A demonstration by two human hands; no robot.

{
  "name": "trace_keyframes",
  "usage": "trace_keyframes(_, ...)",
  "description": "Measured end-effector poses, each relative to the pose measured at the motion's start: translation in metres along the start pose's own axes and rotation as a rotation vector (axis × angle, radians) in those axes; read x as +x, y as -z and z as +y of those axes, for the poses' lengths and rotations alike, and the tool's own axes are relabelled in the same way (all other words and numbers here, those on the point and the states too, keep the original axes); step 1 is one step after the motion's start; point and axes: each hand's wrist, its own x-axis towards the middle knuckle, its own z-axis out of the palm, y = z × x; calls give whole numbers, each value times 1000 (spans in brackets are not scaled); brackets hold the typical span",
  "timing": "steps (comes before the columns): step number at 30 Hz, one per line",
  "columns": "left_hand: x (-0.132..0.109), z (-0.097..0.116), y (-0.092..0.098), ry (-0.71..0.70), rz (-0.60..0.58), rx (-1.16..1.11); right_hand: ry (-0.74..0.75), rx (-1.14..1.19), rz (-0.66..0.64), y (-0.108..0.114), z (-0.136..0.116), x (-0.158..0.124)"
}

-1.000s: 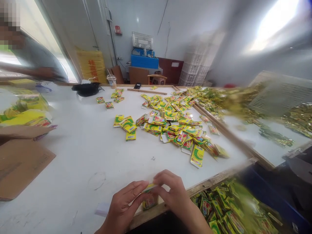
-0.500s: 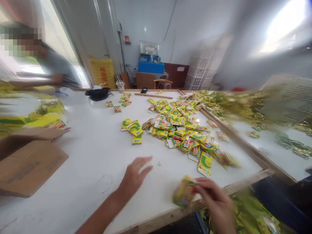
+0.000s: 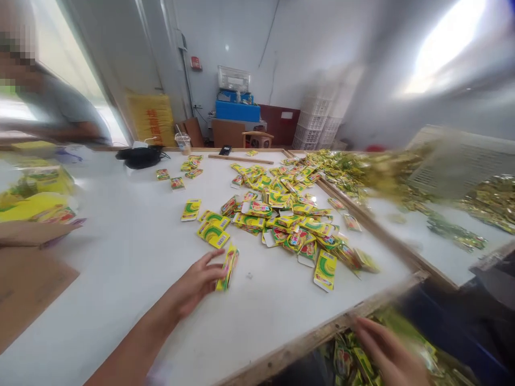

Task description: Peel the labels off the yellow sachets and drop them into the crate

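Observation:
My left hand (image 3: 201, 281) is at the near middle of the white table, its fingers curled against a small yellow-green printed carton (image 3: 228, 268). That carton stands tilted on its edge between the fingertips. Just beyond it lie a few similar flat cartons (image 3: 214, 234). My right hand (image 3: 388, 348) is past the table's wooden edge, over shiny packets (image 3: 358, 356); its fingers are stretched out, slightly blurred, with nothing visible in them. A large heap of the same cartons (image 3: 285, 214) covers the table's middle right, some with white end flaps sticking out.
An open cardboard box (image 3: 36, 289) sits at the left. Wooden strips (image 3: 370, 241) divide off the right side, where foil packets and a white crate (image 3: 454, 161) lie. A black bag (image 3: 140, 156), cup (image 3: 183, 143) and phone (image 3: 225, 150) sit at the back. Another person (image 3: 60, 102) works at far left.
A carton was in my right hand; that hand has moved right over the packets without it. My left hand moved left and now has a carton at its fingers. The view shifted right.

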Motion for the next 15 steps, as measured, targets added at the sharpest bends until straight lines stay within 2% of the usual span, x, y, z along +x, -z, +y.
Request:
trace_keyframes(1,-20,-3,-4,31,-99,-87,-83,24,-21,-30,-5,-1)
trace_keyframes(2,-38,-7,-10,75,-215,-272,-106,106,-108,-63,-12,-1)
trace_keyframes(4,-69,-13,-22,118,-344,-533,-79,235,-341,-127,-28,-4)
trace_keyframes(5,-81,-16,-28,127,-365,-611,-64,295,-426,-154,-36,-6)
trace_keyframes(7,-98,-19,-39,128,-301,-623,-39,335,-513,-193,-47,-14)
trace_keyframes(9,-109,-20,-45,114,-157,-569,-20,289,-501,-209,-50,-24)
trace_keyframes(11,-114,-22,-47,87,-24,-522,1,227,-489,-208,-50,-31)
trace_keyframes(13,-115,-26,-46,64,39,-496,2,224,-519,-200,-50,-35)
trace_keyframes(15,-114,-31,-45,82,51,-476,-19,276,-561,-191,-52,-35)
